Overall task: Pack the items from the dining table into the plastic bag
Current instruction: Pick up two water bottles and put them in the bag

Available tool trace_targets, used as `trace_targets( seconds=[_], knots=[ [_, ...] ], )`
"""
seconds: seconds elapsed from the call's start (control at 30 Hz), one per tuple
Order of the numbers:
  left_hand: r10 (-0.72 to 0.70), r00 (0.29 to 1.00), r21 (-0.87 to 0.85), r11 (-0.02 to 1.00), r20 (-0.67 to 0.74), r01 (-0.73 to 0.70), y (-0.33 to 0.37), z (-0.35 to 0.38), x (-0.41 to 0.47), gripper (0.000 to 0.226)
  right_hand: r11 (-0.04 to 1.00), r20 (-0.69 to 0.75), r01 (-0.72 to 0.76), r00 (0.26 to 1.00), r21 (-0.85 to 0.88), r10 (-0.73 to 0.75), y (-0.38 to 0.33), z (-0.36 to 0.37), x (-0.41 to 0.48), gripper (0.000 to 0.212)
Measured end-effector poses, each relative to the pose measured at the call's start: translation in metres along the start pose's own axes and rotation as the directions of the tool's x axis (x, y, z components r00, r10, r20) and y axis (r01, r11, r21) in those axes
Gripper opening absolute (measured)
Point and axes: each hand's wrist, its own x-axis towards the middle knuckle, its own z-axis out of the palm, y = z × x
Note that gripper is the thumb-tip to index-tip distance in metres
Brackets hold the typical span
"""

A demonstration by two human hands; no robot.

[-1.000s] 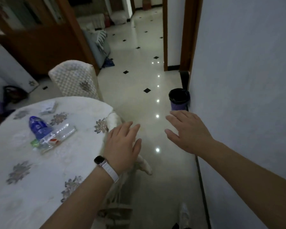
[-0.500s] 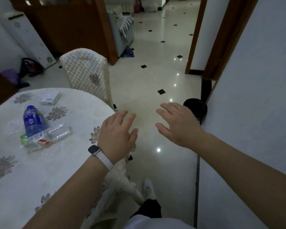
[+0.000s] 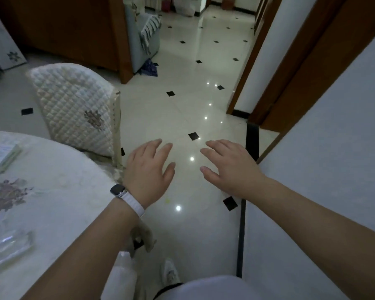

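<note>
Hovering palm-down over the glossy cream tiled floor [image 3: 182, 118], the left hand [image 3: 148, 172] and right hand [image 3: 227, 167] are spread and empty. At left, the round white embroidered surface [image 3: 59, 191] carries a clear crinkled plastic package [image 3: 7, 247] and a flat white box [image 3: 0, 155], beside a quilted cream chair [image 3: 76, 109].

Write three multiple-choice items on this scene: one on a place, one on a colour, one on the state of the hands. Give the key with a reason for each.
1. Where is the quilted chair?
A. behind the table
B. in the doorway
C. on the table

2. What colour is the watch band?
A. black
B. white
C. red

3. What state are the hands in?
A. both open and empty
B. both fisted
C. both holding a bag

Key: 1 A, it stands past the far edge of the table. 2 B, the strap shows white. 3 A, left hand and right hand spread their fingers over the floor.
</note>
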Motion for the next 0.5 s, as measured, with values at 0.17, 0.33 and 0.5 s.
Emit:
trace_targets(
  seconds=[0.17,0.33,0.5],
  knots=[
    [-0.069,0.997,0.002,0.998,-0.039,0.069,-0.048,0.002,0.027,0.044,0.996,-0.020,0.084,0.996,0.034,-0.083,-0.005,0.018,0.075,0.052],
    [-0.231,0.973,0.047,0.972,-0.021,0.232,-0.097,-0.002,0.042,0.046,0.971,-0.037,0.217,0.976,0.098,-0.214,-0.020,0.041,0.154,0.051],
    [-0.344,0.938,0.137,0.929,-0.033,0.345,-0.132,0.000,0.051,0.042,0.920,-0.065,0.350,0.937,0.175,-0.344,-0.028,0.076,0.227,0.049]
  ],
)
